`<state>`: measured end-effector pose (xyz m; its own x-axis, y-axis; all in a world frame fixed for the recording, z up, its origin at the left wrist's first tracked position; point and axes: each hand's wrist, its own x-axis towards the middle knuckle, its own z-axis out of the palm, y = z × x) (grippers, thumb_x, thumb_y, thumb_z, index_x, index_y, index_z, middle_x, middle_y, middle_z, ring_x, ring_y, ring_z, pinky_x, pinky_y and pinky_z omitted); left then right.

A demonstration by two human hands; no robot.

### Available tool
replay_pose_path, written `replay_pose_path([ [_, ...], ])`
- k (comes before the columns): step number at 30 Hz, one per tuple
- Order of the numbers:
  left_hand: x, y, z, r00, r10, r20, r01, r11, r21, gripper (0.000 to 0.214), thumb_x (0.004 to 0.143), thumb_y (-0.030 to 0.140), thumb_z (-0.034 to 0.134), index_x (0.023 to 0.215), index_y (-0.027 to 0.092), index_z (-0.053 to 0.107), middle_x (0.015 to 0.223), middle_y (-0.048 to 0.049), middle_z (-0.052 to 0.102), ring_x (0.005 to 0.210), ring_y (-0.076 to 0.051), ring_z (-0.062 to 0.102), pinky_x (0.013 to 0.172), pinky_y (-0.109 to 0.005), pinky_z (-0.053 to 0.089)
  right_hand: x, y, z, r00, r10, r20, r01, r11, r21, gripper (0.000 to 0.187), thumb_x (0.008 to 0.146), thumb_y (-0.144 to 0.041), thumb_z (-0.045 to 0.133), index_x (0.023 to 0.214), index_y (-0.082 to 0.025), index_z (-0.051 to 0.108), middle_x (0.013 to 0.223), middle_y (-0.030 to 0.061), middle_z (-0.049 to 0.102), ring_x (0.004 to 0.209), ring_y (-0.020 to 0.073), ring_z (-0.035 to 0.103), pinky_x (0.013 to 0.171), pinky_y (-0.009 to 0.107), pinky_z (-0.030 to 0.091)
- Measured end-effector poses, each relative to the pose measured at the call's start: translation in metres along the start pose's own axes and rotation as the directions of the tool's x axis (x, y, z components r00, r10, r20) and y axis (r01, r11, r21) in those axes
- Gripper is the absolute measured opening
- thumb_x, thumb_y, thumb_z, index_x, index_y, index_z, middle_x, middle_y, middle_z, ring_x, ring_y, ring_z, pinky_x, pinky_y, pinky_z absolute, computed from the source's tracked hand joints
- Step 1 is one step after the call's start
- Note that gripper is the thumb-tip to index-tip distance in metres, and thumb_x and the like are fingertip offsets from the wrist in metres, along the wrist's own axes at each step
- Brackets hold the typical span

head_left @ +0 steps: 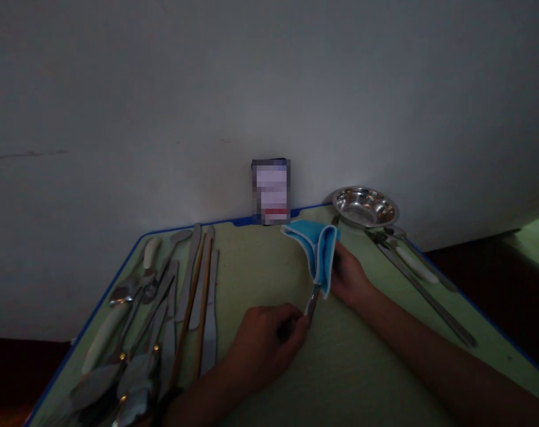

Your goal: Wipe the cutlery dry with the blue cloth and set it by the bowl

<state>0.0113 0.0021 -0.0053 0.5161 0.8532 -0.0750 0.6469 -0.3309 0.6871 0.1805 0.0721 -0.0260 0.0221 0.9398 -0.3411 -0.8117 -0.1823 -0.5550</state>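
My left hand (271, 338) is closed on the lower end of a metal utensil (312, 301) over the middle of the table. Its upper part disappears into a folded blue cloth with white edging (313, 243), which resembles a face mask. My right hand (353, 277) grips that cloth from the right, around the utensil; the fingers are largely hidden behind it. What kind of utensil it is does not show.
Knives (210, 332), chopsticks (202, 308), spoons (180, 236) and other cutlery crowd the left side. A steel bowl (364, 209) sits back right, with tongs (424, 287) and more utensils before it. A phone-like screen (273, 191), blurred, leans on the wall (269, 77).
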Motion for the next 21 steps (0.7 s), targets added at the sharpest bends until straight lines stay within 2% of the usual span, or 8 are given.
replay_pose_path([
  [5,0.001,0.000,0.004,1.000,0.007,0.000,-0.007,0.991,0.136,0.026,0.083,0.034,0.043,0.067,0.017,0.055,0.053,0.0033,0.052,0.047,-0.009,0.047,0.048,-0.021,0.028,0.001,0.004,-0.003,0.999,0.025,0.040,-0.025,1.000,0.001,0.007,0.080,-0.022,0.052,0.079,-0.019,0.059,0.063,-0.0033,0.065,0.053,0.0096,0.059,0.056,0.022,0.053],
  [8,0.001,-0.003,0.004,1.000,0.001,-0.024,0.001,0.996,0.089,0.024,0.081,0.027,0.042,0.061,0.016,0.048,0.050,0.0051,0.043,0.044,-0.008,0.042,0.046,-0.020,0.026,0.002,0.002,-0.001,0.998,0.039,0.040,-0.038,0.999,-0.023,0.013,0.082,-0.023,0.049,0.078,-0.018,0.060,0.062,-0.0024,0.066,0.051,0.0102,0.059,0.059,0.024,0.053],
  [12,-0.001,-0.007,0.001,0.998,0.022,-0.063,-0.022,1.000,-0.003,0.025,0.079,0.022,0.040,0.055,0.017,0.038,0.047,0.0067,0.031,0.042,-0.006,0.036,0.044,-0.019,0.023,0.005,-0.006,0.002,0.998,0.045,-0.054,-0.045,0.999,0.012,0.025,0.085,-0.022,0.042,0.070,-0.016,0.061,0.060,-0.0005,0.066,0.050,0.0112,0.060,0.062,0.026,0.054],
  [14,-0.003,-0.008,0.000,0.998,0.034,-0.057,-0.035,0.999,-0.016,0.025,0.078,0.021,0.041,0.054,0.017,0.036,0.047,0.0069,0.030,0.042,-0.006,0.034,0.044,-0.019,0.022,0.006,-0.008,0.001,0.997,0.051,-0.064,-0.049,0.998,0.026,0.026,0.085,-0.022,0.041,0.068,-0.016,0.061,0.060,-0.0002,0.066,0.051,0.0116,0.060,0.062,0.026,0.054],
  [18,-0.003,-0.009,0.002,0.999,0.027,-0.032,-0.028,1.000,-0.011,0.023,0.077,0.020,0.041,0.054,0.017,0.039,0.047,0.0067,0.032,0.042,-0.006,0.036,0.044,-0.020,0.023,0.007,-0.007,-0.001,0.997,0.078,0.007,-0.077,0.997,-0.024,0.018,0.083,-0.021,0.046,0.072,-0.018,0.060,0.060,-0.0018,0.066,0.050,0.0107,0.060,0.059,0.024,0.053],
  [21,-0.001,-0.007,0.002,0.999,-0.022,-0.045,0.023,1.000,0.006,0.013,0.075,0.019,0.042,0.064,0.017,0.049,0.052,0.0050,0.043,0.046,-0.009,0.043,0.046,-0.020,0.027,0.004,-0.003,-0.001,0.996,0.047,0.079,-0.040,0.996,-0.083,0.007,0.079,-0.022,0.054,0.078,-0.019,0.060,0.064,-0.0034,0.066,0.054,0.0102,0.060,0.061,0.023,0.053],
])
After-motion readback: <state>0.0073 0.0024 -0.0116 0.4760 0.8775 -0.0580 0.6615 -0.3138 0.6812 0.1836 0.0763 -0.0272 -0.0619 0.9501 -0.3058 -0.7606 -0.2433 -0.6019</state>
